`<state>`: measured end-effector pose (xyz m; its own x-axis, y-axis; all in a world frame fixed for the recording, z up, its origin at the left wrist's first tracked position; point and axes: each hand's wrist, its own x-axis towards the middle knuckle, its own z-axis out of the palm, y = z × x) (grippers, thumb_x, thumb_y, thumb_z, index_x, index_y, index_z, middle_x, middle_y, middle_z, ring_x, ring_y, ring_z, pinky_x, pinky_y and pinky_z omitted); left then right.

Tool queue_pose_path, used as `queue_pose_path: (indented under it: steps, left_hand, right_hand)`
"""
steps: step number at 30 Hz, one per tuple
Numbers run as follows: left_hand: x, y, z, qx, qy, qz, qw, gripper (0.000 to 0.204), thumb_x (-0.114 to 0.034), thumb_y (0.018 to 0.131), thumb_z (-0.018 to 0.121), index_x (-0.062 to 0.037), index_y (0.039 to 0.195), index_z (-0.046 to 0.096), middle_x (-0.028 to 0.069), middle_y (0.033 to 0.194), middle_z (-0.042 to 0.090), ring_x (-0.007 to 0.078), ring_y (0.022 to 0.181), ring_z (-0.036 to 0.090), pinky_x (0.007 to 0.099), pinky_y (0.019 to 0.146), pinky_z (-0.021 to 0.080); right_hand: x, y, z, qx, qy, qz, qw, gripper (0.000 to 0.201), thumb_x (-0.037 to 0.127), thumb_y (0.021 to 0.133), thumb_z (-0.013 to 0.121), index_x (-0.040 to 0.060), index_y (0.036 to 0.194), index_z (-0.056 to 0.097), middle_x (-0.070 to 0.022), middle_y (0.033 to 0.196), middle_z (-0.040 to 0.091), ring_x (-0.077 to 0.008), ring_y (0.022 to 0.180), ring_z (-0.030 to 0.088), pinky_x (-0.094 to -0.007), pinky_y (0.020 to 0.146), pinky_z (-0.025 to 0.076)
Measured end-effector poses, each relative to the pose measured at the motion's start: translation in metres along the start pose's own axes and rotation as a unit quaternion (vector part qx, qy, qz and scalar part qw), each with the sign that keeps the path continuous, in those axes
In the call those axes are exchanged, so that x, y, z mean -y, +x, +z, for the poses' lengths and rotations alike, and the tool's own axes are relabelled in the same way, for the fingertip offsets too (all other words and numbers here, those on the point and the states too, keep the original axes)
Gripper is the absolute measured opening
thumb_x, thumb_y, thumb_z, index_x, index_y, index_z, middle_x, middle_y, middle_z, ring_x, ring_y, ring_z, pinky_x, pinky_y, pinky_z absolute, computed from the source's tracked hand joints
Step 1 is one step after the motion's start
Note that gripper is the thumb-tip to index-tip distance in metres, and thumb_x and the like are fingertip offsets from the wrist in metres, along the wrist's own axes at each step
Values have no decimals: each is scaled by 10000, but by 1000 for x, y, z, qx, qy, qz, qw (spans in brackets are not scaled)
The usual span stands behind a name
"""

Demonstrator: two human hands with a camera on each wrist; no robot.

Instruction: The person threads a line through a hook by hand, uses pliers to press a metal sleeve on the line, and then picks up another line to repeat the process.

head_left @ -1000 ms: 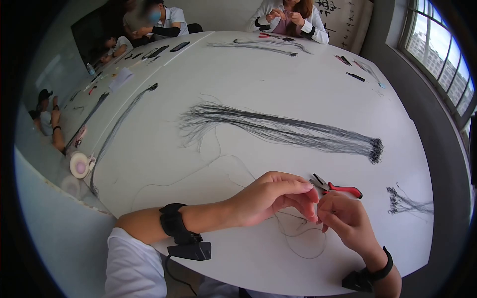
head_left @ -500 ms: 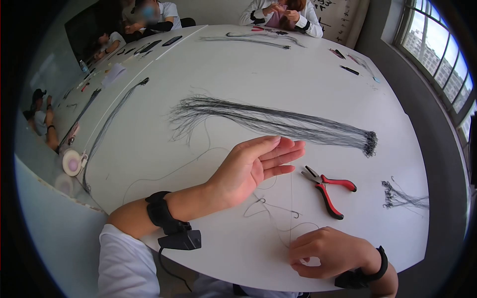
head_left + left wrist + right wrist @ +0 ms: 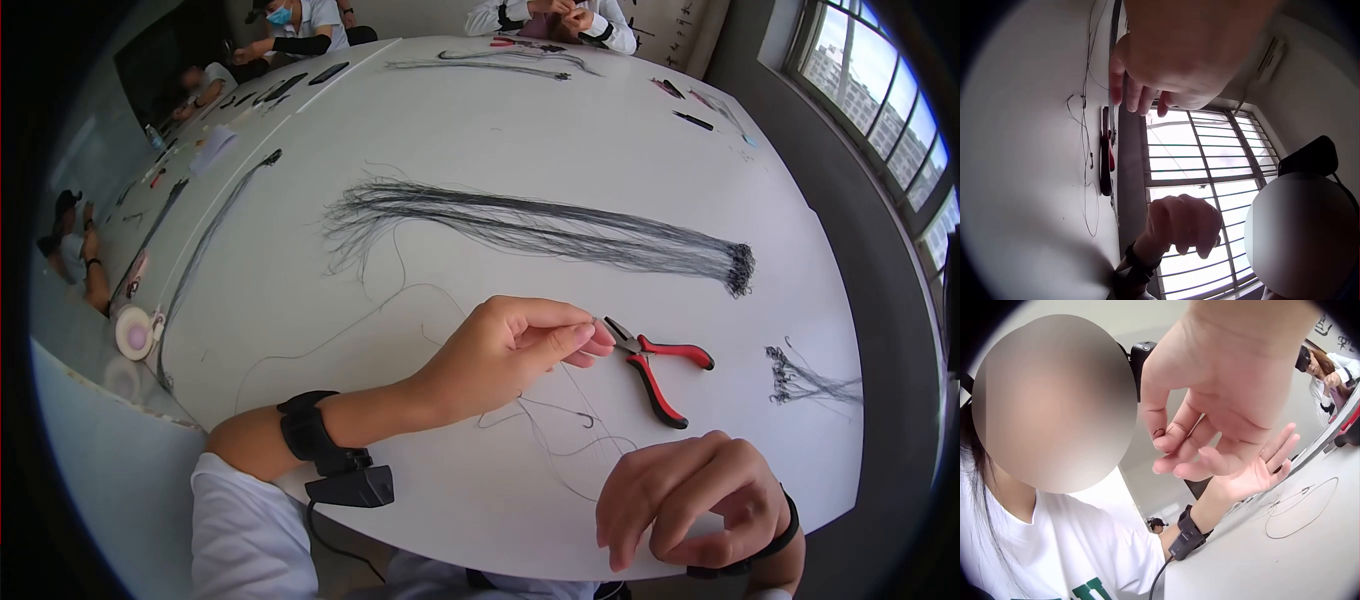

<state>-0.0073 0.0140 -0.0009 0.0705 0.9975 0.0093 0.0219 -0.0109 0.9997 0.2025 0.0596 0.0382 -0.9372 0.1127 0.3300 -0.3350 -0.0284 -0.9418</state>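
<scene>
Thumb and forefinger of my left hand [image 3: 510, 350] meet above the white table, pinching a thin line that slants down towards the right hand. My right hand [image 3: 690, 500], fingers curled, is raised over the near edge. In the right wrist view, its thumb and forefinger pinch a small dark hook [image 3: 1159, 432]. Between the hands, thin line with another small hook [image 3: 587, 420] lies loosely looped on the table. Red-and-black pliers [image 3: 660, 395] lie with handles spread, just right of the left fingertips. The left wrist view shows the pliers [image 3: 1106, 159] edge-on.
A long bundle of dark lines [image 3: 540, 225] stretches across the table beyond the hands. A smaller hooked bundle [image 3: 790, 380] lies at the right edge. On the left are a white spool [image 3: 133, 333] and more lines. Several people sit around the far side.
The left hand has turned from an upright open palm to a thumb-and-forefinger pinch. The right hand has moved away from the left, then risen and shifted slightly right.
</scene>
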Motion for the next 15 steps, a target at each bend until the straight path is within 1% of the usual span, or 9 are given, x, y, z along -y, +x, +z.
queue_pose_path:
  steps: [1, 2, 4, 7, 8, 10, 11, 12, 15]
  left_hand:
    - [-2, -1, 1, 31, 17, -22, 999, 262, -216, 946, 474, -30, 1035, 635, 72, 981, 667, 119, 902, 632, 224, 675, 480]
    - [-2, -1, 0, 31, 18, -22, 999, 262, -216, 946, 474, -30, 1035, 635, 72, 981, 667, 119, 902, 632, 224, 675, 480]
    - [-5, -2, 0, 124, 53, -35, 990, 257, -212, 937, 485, -28, 964, 663, 43, 840, 675, 90, 789, 634, 198, 562, 451]
    - [-13, -5, 0, 141, 5, -51, 989, 257, -182, 926, 489, 4, 926, 665, 48, 711, 648, 66, 645, 588, 183, 481, 394]
    - [-14, -5, -2, 160, -44, -61, 984, 259, -175, 920, 494, 22, 917, 662, 57, 681, 638, 63, 584, 564, 185, 455, 369]
    - [-13, -5, -4, 159, -106, -75, 979, 266, -172, 918, 491, 38, 905, 653, 57, 632, 612, 58, 521, 506, 195, 434, 335]
    - [-12, -5, -6, 158, -167, -88, 969, 275, -170, 915, 489, 55, 892, 645, 57, 582, 585, 53, 459, 448, 204, 412, 301]
    - [-12, -5, -7, 157, -167, -88, 969, 275, -170, 915, 489, 55, 892, 645, 57, 582, 585, 53, 459, 448, 204, 412, 301]
    - [-9, -1, -12, 130, -319, -85, 935, 286, -159, 935, 436, 67, 926, 611, 20, 462, 455, 54, 376, 278, 223, 383, 219]
  right_hand:
    - [-4, 0, -1, -52, 12, -61, 997, 122, 95, 645, 556, -7, 616, 615, -195, 763, 661, -350, 730, 639, -393, 717, 516]
    - [9, -3, -2, -85, 21, -33, 996, 162, 68, 645, 514, 43, 497, 451, -189, 750, 603, -395, 871, 587, -473, 795, 460]
    - [7, -7, -9, -204, 52, -86, 974, 204, 165, 696, 481, 57, 526, 447, -151, 747, 593, -397, 936, 574, -433, 807, 477]
    - [4, -7, -26, -361, 37, -141, 921, 243, 229, 825, 381, 90, 633, 435, -101, 709, 520, -333, 995, 559, -335, 755, 509]
    - [3, -6, -29, -360, 36, -142, 921, 243, 229, 825, 381, 90, 633, 435, -101, 709, 520, -333, 995, 559, -335, 755, 509]
    - [1, -8, -38, -480, 28, -51, 876, 264, 251, 888, 373, 87, 693, 441, -74, 681, 490, -264, 950, 575, -293, 664, 508]
    - [-2, -9, -43, -501, -13, -23, 865, 248, 241, 924, 395, 81, 741, 446, -36, 645, 466, -175, 762, 586, -233, 522, 457]
    - [-3, -12, -49, -500, -13, -23, 865, 248, 241, 924, 395, 81, 741, 446, -36, 645, 466, -175, 762, 586, -233, 522, 457]
    - [-9, -15, -58, -496, -101, 79, 859, 195, 175, 917, 469, 62, 759, 488, -1, 583, 454, -77, 476, 465, -204, 388, 336]
